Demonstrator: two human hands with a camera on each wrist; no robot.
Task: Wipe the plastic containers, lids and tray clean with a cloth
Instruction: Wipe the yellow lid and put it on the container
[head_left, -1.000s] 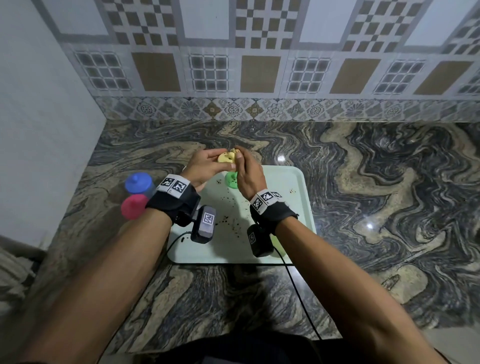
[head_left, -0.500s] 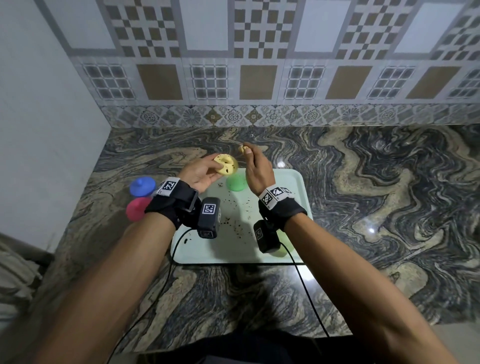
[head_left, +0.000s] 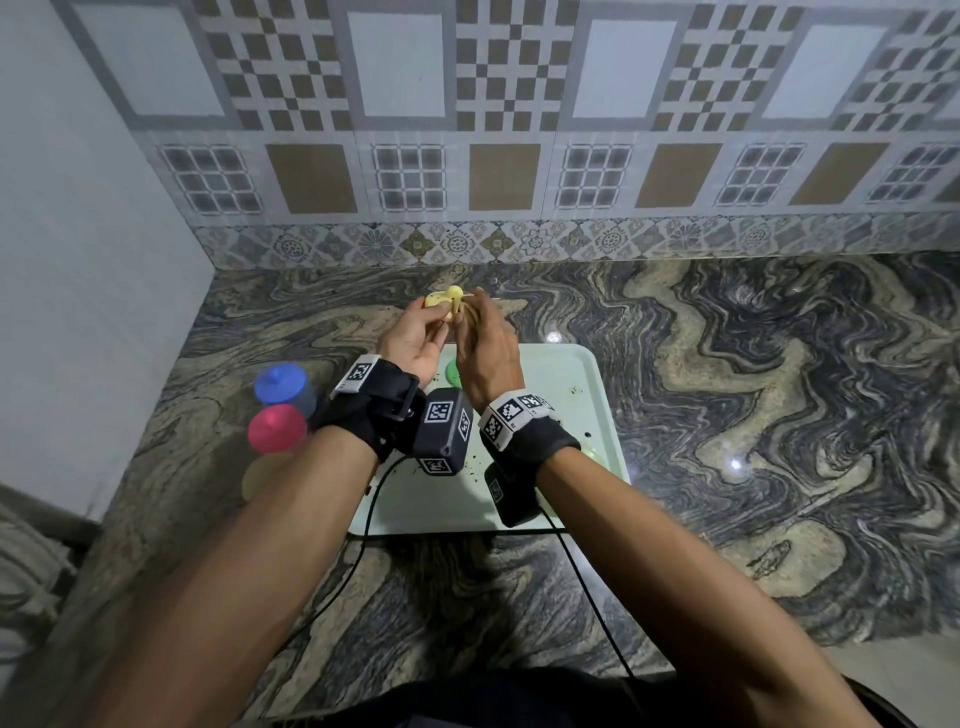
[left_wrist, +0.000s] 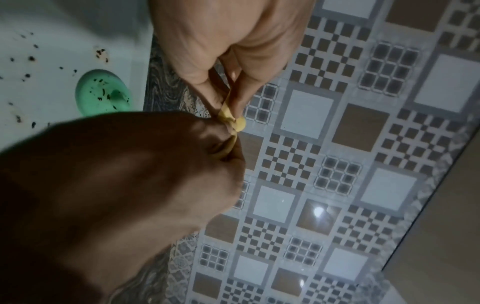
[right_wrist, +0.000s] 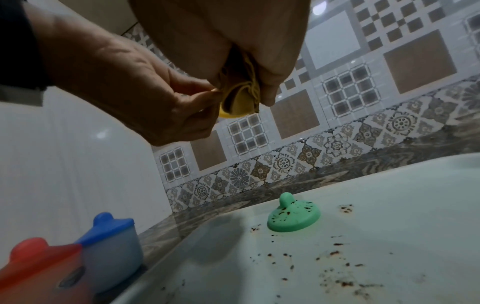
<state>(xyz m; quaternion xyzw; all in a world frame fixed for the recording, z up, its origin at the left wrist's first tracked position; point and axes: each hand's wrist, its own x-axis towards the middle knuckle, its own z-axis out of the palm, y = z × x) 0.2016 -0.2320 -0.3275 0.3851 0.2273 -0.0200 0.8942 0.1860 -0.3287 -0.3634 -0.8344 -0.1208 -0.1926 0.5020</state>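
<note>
Head view showed both hands rejoined: left hand (head_left: 413, 340) fingers gripping the yellow lid (head_left: 439, 301), right hand (head_left: 485, 353) fingers pinching a cloth (right_wrist: 250, 88) onto it; wiping had resumed.

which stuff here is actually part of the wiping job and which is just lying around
Part of the job:
- yellow lid, held in the left hand
- cloth, pinched by the right hand
- green lid, speckled
- tray, speckled
- blue-lidded container
- pink-lidded container

Just there:
- marble counter
- tiled wall
- wrist camera cable
</note>
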